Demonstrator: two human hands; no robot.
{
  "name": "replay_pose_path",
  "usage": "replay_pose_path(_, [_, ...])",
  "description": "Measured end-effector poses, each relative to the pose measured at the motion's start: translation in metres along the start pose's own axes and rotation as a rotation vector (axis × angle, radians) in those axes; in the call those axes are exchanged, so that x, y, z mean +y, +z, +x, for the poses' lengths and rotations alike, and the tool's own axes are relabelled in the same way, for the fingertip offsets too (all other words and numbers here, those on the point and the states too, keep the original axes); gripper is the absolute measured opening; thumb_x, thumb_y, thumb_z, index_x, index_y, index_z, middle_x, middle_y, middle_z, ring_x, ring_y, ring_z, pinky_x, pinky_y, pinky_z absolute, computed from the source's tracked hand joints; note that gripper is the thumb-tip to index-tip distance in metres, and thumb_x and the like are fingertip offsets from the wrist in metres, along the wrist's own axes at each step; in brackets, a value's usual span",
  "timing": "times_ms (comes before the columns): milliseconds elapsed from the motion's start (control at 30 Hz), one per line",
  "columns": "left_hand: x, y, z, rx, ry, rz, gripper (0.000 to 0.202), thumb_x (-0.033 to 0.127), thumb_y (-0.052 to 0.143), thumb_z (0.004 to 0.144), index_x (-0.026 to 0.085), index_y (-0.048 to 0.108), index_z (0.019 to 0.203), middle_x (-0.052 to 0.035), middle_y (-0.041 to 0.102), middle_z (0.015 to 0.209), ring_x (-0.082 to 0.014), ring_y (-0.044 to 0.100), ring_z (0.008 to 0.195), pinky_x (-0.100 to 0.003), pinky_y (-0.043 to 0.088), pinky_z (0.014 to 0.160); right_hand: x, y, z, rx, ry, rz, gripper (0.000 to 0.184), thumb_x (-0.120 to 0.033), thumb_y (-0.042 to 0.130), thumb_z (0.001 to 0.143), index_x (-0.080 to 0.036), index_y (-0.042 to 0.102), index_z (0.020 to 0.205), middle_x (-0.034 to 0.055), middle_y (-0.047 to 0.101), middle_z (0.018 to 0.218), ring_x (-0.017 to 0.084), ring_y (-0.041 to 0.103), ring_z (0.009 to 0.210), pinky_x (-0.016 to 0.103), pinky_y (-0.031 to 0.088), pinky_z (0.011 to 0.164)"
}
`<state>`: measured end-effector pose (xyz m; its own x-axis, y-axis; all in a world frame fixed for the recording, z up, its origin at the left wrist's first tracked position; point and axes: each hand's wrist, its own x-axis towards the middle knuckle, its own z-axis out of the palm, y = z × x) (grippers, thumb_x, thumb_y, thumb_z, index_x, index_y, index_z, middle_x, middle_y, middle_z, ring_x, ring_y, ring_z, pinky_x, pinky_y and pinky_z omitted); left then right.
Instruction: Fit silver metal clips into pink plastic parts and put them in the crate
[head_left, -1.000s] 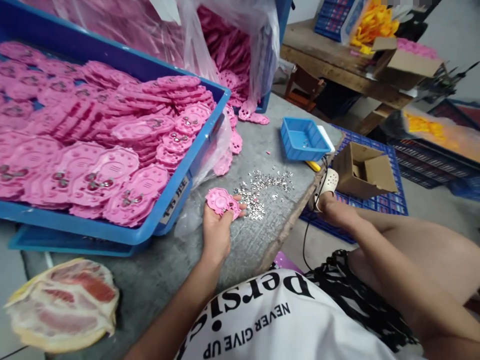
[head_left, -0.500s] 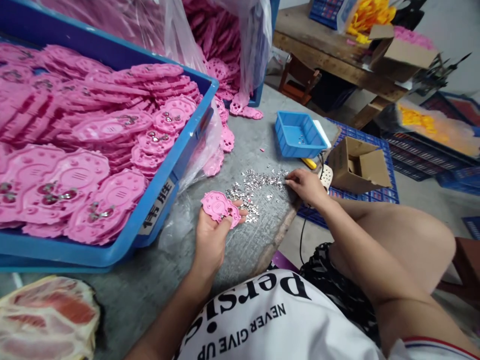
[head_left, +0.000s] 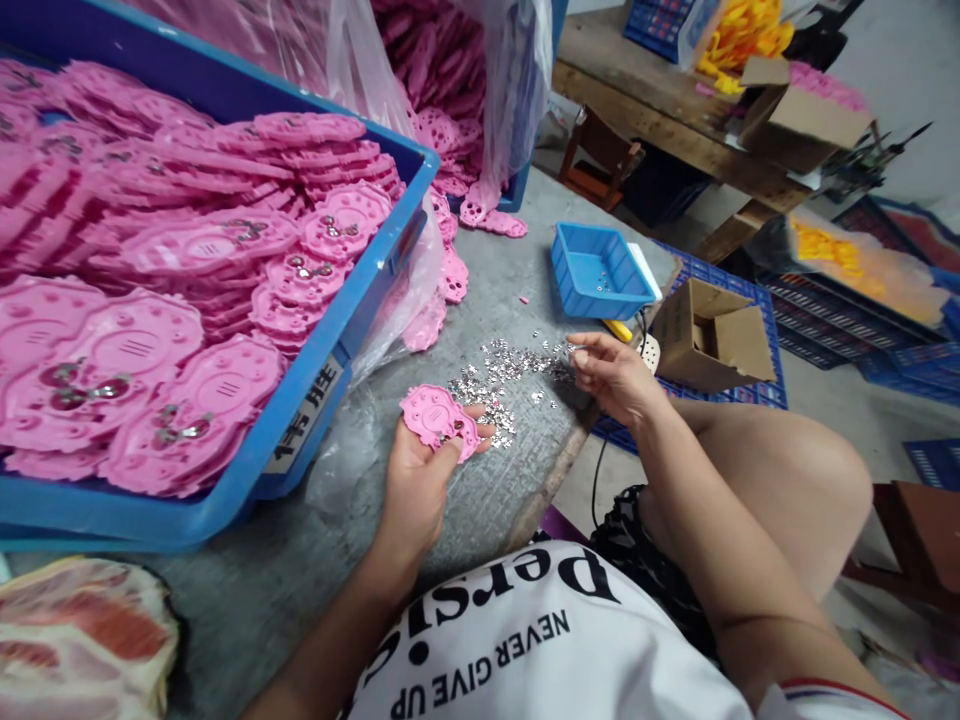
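My left hand (head_left: 420,475) grips a pink plastic plate (head_left: 435,412) with a scalloped edge, thumb on top and fingers beneath. Over the right end of a spread of small shiny metal pieces (head_left: 499,380), my right hand (head_left: 611,372) is raised slightly, thumb and fingertips pinched together. Whatever sits between those fingertips is too small to make out. To the left, a large blue crate (head_left: 330,330) is filled with stacked pink plates (head_left: 217,240), several of them carrying shiny metal pieces.
A small blue bin (head_left: 592,285) stands beyond my right hand, with a few tiny parts inside. Near it are a yellow-handled tool (head_left: 618,330) and a cardboard box (head_left: 709,340). Clear plastic bagging (head_left: 517,100) hangs at the back. A round patterned cushion-like object (head_left: 82,640) lies lower left.
My right hand has lifted a little off the metal pieces, its fingertips now pinched and turned upward. My left hand keeps its hold on the pink plate. The view has shifted slightly.
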<state>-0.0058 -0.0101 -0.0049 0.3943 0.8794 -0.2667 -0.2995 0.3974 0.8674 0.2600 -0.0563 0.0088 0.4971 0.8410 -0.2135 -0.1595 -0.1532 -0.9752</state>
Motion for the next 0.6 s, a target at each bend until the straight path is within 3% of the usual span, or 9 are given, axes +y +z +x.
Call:
replay_pose_path(133, [0.001,0.001,-0.001,-0.009,-0.02,0.002,0.04,0.021,0.076,0.079,0.019,0.056,0.114,-0.0096,0.078,0.11,-0.0231,0.078,0.086,-0.038,0.065,0.077,-0.007,0.013,-0.013,-0.128,0.055,0.209,0.036,-0.033,0.096,0.058,-0.018,0.071,0.08,-0.0017,0.065,0.067,0.007,0.048,0.051,0.023,0.039,0.049])
replay_pose_path(333, [0.003,0.003,-0.005,-0.042,-0.064,-0.057,0.038,0.019,0.075,0.078,0.019,0.057,0.112,-0.0084,0.078,0.104,-0.0216,0.077,0.082,-0.036,0.064,0.073,-0.011,0.034,-0.026,-0.26,0.099,0.326,0.033,-0.029,0.096,0.061,-0.018,0.066,0.068,0.0014,0.074,0.07,0.004,0.04,0.044,0.019,0.032,0.042])
replay_pose_path(600, [0.004,0.003,-0.011,-0.239,-0.122,-0.137,0.035,0.022,0.075,0.078,0.017,0.055,0.106,-0.0055,0.075,0.093,-0.0178,0.072,0.071,-0.027,0.056,0.057,-0.007,0.058,-0.037,-0.293,-0.009,0.302,0.027,-0.033,0.098,0.059,-0.023,0.075,0.069,-0.0018,0.068,0.075,0.004,0.04,0.048,0.022,0.027,0.047])
